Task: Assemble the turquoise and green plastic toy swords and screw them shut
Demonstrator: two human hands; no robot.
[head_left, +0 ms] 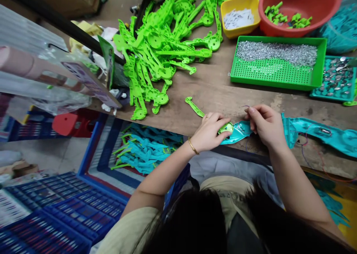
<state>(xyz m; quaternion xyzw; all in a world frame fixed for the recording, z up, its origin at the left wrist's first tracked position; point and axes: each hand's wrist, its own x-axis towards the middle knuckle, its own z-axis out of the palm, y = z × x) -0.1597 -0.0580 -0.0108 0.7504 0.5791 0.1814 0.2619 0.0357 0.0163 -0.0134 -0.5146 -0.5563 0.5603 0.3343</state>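
My left hand point(209, 130) is closed on a light-green plastic arm point(194, 107), pressing its rounded end down on a turquoise plastic shell point(237, 134) at the table's front edge. My right hand point(264, 124) is pinched over the shell's other end. From its fingertips a thin dark wire point(245, 106) sticks out. To the right of this hand lies another turquoise shell point(312, 127), its hollow side up, with a small metal part inside and loose red and purple wires point(320, 157) trailing from it. My fingers hide part of the green arm and the first shell.
Light-green plastic arms point(167, 42) are heaped at the back left. Behind my right hand stand a green tray point(259, 73) of small metal pieces, a yellow tub point(223, 23), a red bowl point(301, 8) and a teal tray point(331, 92). A blue crate point(92, 150) holds turquoise-and-green pieces below the table's left side.
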